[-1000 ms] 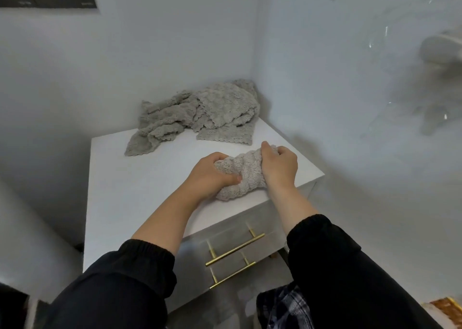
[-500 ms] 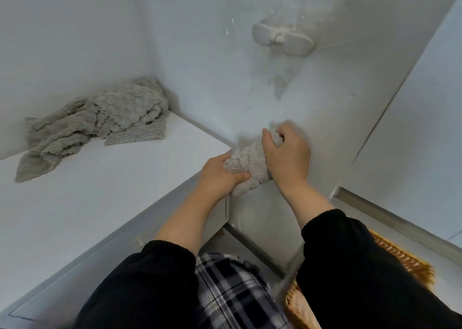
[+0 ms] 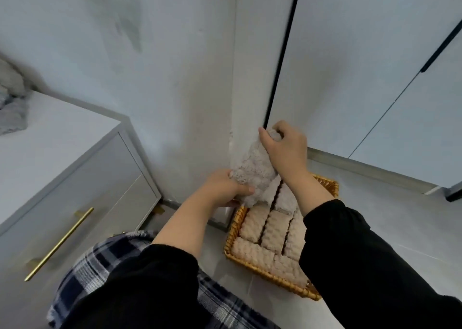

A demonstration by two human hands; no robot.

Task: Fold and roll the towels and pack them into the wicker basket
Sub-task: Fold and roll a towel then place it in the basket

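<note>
Loose grey towels [image 3: 11,98]: far left on the desk [image 3: 62,138], blurred and cut off by the frame edge.
Left hand [image 3: 225,187]: fingers curled under the lower end of the rolled towel [image 3: 252,176].
Right hand [image 3: 285,148]: grips the upper end, fingertips buried in pile.
Rolled towel: held tilted above the far-left corner of the wicker basket [image 3: 230,236].
Packed rolls [image 3: 272,231]: in rows inside the basket, partly hidden by the right sleeve [image 3: 350,253].

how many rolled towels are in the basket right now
7 rolled towels showing in the wicker basket: two in the near row, three in the middle, two at the far end under the held towel. The right sleeve may hide more.
</note>
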